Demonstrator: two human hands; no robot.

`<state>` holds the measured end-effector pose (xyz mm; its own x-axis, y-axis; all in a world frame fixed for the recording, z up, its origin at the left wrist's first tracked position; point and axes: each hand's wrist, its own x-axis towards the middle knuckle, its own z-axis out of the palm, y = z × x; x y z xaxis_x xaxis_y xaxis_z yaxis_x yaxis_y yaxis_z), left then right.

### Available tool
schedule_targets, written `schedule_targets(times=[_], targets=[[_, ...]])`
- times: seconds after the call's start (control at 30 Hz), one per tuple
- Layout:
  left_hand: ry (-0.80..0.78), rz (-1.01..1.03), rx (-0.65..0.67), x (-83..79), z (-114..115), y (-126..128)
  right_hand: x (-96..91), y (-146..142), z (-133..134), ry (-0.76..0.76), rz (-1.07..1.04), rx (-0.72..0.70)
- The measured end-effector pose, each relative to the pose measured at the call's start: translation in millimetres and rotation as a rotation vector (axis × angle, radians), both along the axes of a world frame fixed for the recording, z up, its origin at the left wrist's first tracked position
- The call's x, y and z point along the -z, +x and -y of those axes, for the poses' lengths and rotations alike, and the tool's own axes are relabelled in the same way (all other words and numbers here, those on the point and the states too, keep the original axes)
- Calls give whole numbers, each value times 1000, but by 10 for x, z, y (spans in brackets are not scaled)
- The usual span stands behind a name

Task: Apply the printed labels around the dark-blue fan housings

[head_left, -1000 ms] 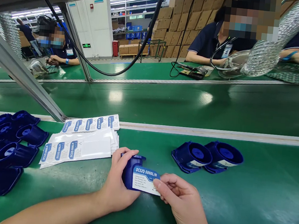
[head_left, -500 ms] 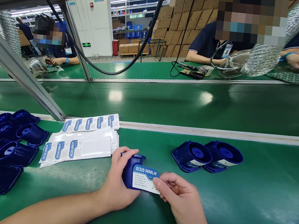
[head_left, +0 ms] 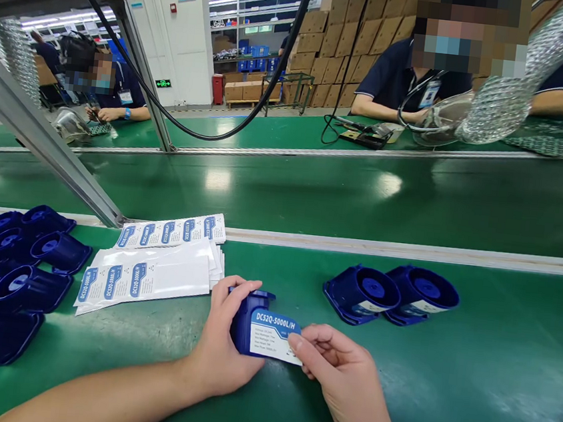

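My left hand is wrapped round a dark blue plastic housing, held on its side over the green table. Between the thumb and fingers of my right hand is the right end of a blue-and-white label, printed "DC52Q-5000L/H". The label's left part lies against the housing's side, while its right end stands off. Two more blue housings, bearing white labels, stand together to the right. At the left lie label sheets, some with labels peeled away. Beside them is a group of several blue housings at the far left.
A pale ledge runs along the back of the table. A slanted metal post rises at the left, and a black cable hangs above. Across the green belt, other people sit working near clear flexible ducts.
My hands, the housing and the label stay almost where they were. Across the belt, the co-worker at the left has shifted their head slightly, and a hand at the far right has withdrawn.
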<state>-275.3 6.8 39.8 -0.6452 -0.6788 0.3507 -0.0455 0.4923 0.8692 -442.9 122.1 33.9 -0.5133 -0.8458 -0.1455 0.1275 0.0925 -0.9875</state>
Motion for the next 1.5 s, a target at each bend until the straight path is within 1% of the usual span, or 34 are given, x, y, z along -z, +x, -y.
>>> schedule_targets(times=[0.13,0.43,0.63,0.77,0.87,0.9,0.97,1.03,1.07,1.1,1.2,1.27,1.37,1.5], targets=[[9,-2,-3,10,-10,4,-14,-11,-8,0,-13,-18],[4,-8,-1,7,-16,2,-67,15,41,-21,-24,13],[2,-3,-2,4,-12,0,-70,17,50,-39,-21,20],[10,14,8,-9,-20,-8,-93,29,38,-105,-28,20],[21,17,2,-24,-7,-2,-135,-46,-18,-191,-100,18],[24,16,-18,-29,7,4,-148,-93,-43,-218,-139,39],[27,15,-72,-37,48,18,-159,-196,-84,-263,-197,132],[21,21,-106,-37,91,27,-145,-265,-98,-286,-197,224],[15,22,-103,-32,106,28,-128,-273,-93,-285,-177,228],[6,17,-90,-25,116,27,-108,-260,-80,-281,-148,209],[-18,2,-37,5,111,16,-44,-142,-30,-250,-55,72],[-30,-6,-24,17,91,11,-13,-61,-11,-235,-15,20],[-32,-15,-15,7,66,9,11,-20,-16,-202,-11,-2],[-33,-13,0,-26,60,-1,26,-53,-35,-163,-20,-8]])
